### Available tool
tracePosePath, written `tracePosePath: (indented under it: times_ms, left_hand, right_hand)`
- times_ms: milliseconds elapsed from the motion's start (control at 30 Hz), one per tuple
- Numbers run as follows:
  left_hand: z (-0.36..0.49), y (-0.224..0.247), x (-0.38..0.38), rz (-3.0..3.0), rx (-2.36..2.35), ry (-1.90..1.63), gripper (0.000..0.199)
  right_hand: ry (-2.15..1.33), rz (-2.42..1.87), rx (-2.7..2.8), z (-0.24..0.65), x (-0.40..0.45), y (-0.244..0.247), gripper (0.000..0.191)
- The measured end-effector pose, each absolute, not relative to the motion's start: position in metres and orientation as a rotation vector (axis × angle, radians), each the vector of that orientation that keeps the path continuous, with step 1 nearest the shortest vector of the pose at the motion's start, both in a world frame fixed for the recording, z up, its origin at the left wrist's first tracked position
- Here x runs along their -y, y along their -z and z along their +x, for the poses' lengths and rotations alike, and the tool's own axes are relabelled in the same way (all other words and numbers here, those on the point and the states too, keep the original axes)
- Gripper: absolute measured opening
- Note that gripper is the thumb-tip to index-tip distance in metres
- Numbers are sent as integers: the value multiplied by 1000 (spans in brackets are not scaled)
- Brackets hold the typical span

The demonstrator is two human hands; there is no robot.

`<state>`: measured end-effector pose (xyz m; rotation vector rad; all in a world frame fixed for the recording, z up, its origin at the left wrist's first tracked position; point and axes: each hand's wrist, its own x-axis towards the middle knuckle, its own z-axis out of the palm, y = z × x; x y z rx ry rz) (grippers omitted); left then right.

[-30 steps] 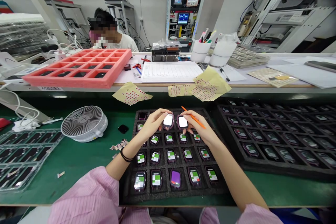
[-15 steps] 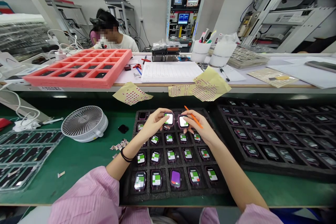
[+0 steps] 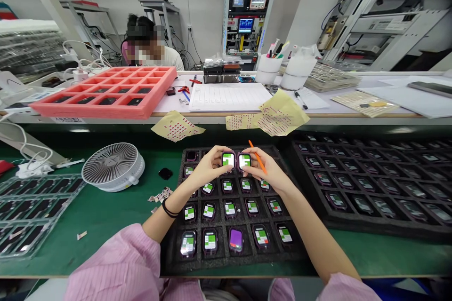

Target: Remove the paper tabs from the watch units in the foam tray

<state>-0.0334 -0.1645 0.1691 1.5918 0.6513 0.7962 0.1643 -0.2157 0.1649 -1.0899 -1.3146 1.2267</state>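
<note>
My left hand is closed on a smartwatch with a lit green-and-white screen. A second lit smartwatch is gripped in my right hand, side by side with the first. An orange stick-like tool, perhaps a pen or pick, is also tucked in the right hand's fingers. Both hands are over a black foam tray whose compartments hold several watches with lit screens. One watch in the front row shows a mostly purple screen.
A second black foam tray of watches lies to the right. On the left are a round grey fan, clear plastic trays and small scraps. A pink foam tray rests on the raised shelf; a co-worker sits beyond.
The two watches have turned slightly and come a little closer together, their screens now showing clear green-and-white patterns. The orange tool has tilted more upright. The co-worker's head has shifted.
</note>
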Motion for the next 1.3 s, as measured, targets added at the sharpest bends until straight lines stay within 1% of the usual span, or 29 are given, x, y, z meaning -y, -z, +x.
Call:
tracePosePath:
  times_ms: [100,333,600,833,933,1067,1300]
  left_hand:
    - [-32,-172,166,1559,-680,-796,40]
    - [-30,-176,167,1468,-781,-814,29]
    - [-32,-170,163,1496,-684,-795,33]
    - [-34,-168,161,1506,-670,-826,31]
    - [-34,-168,161,1514,-681,-832,34]
    - [-33,-167,162,1514,-641,-826,41]
    - [-32,-170,165,1517,-710,-831,36]
  right_hand:
    - [-1211,-1108,1268,164,215,-164,41]
    - [-1176,-1193,1096,162,216,-167,34]
    - [-1235,-1141,1131,165,212,-162,36]
    - [-1257,-1039,1170,167,211,-159,36]
    - [-1250,-1026,1214,167,210,-155,41]
    - [-1241,-1017,1243,167,209,-152,48]
    - [-1226,-1052,1193,166,211,-159,34]
